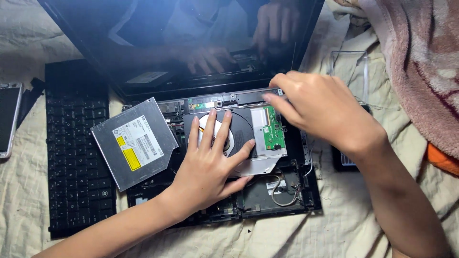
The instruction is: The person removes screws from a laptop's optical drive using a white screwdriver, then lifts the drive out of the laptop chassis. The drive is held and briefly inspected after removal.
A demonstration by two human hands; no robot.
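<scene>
Currently we have both hands on the opened black laptop base point(267, 200), which lies on a pale crinkled cloth point(28, 181) and serves as our landmark. Our left hand point(213, 160) lies flat and spread, fingers splayed wide, pressing on the bare optical drive tray with its silver disc hub and green circuit strip point(265, 136) that sits in the upper middle of the base; it grips nothing, only bears down. Our right hand point(318, 105) reaches to the top edge of the base, fingers curled and pinched at the grey hinge-side trim strip point(239, 98); whether the fingertips actually hold it we cannot tell. We judge the tray assembly light, thin and fragile: stiff metal, exposed board and ribbon, best taken by its outer edges, never by the green board or hub. Counts: one laptop base; one dark glossy screen point(158, 43) standing just behind it; one grey metal drive cover with white and yellow label point(136, 143) overlapping its left edge; one detached black keyboard point(76, 143) left of it; one phone point(8, 117) far left; one clear plastic container point(351, 69) and one pink mottled towel point(420, 67) to its upper right.
</scene>
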